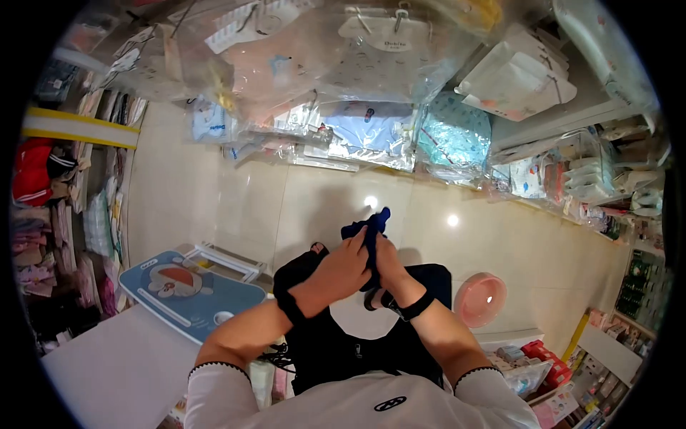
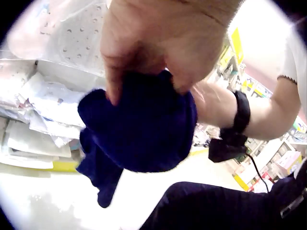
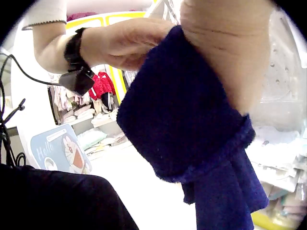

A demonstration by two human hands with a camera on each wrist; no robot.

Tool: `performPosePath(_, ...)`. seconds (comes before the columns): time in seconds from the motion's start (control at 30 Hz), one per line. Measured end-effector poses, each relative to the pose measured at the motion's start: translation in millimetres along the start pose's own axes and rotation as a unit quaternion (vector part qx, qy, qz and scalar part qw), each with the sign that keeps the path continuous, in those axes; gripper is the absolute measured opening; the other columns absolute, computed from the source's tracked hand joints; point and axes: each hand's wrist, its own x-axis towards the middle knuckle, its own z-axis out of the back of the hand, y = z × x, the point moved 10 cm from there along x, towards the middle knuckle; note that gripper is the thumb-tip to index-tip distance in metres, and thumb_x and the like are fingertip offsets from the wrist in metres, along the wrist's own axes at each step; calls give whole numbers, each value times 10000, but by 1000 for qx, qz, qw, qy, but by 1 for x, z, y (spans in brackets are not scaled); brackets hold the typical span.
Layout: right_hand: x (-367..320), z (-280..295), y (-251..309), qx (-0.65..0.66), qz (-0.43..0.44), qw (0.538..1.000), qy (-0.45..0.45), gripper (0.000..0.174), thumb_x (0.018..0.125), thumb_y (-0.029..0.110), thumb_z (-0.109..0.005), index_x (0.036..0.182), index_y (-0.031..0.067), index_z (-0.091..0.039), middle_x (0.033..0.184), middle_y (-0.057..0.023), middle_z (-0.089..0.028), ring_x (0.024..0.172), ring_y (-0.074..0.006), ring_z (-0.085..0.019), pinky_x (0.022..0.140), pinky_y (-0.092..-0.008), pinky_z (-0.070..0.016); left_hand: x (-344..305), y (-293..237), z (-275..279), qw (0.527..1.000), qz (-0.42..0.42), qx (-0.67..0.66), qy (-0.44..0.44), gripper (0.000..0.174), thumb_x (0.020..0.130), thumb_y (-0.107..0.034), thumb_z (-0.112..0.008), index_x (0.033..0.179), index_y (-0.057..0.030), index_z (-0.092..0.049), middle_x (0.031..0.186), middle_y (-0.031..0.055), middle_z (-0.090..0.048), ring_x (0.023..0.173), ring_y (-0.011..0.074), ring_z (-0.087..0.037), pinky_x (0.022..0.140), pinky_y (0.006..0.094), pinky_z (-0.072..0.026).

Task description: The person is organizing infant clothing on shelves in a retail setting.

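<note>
A dark blue fuzzy cloth (image 1: 371, 239) is held between both hands over the floor, in front of the knees. My left hand (image 1: 341, 270) grips it from the left; in the left wrist view the fingers of the left hand (image 2: 158, 43) pinch its upper edge, and the blue cloth (image 2: 144, 124) hangs in a rounded fold with a narrow piece below. My right hand (image 1: 391, 263) holds it from the right, close to the left hand. In the right wrist view the cloth (image 3: 177, 110) covers the fingertips of the right hand (image 3: 228, 48).
A blue folding table with a cartoon print (image 1: 189, 289) stands at the left beside a white surface (image 1: 121, 365). A pink round basin (image 1: 480, 300) sits on the floor at the right. Bagged clothes (image 1: 371, 129) hang along the front; shelves of garments (image 1: 43, 250) line the left.
</note>
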Motion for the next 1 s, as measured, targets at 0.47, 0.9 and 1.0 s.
performPosePath(0.47, 87, 88, 5, -268, 151, 924, 226, 232, 833, 79, -574, 1049, 7, -529, 872, -2, -583, 787, -71, -519, 718, -229, -433, 187, 266, -31, 753, 168, -609, -184, 425, 834, -148, -569, 1178, 34, -399, 1074, 147, -490, 951, 273, -565, 804, 326, -502)
performPosePath(0.9, 115, 117, -29, 22, 59, 966, 253, 316, 868, 52, -493, 1176, -19, -485, 1019, -67, -596, 862, -135, -588, 749, -249, -480, 255, 239, 11, 522, 62, -798, -294, 286, 901, -199, -477, 1095, 4, -422, 1078, 177, -556, 894, 244, -585, 719, 328, -523)
performPosePath(1.0, 117, 124, -26, 23, 82, 966, 242, 332, 866, 83, -499, 1187, -1, -476, 1021, -69, -591, 825, -127, -586, 703, -240, -485, 265, 254, -12, 576, 70, -793, -186, 339, 895, -261, -494, 1092, 8, -432, 1054, 165, -573, 856, 236, -596, 706, 331, -526)
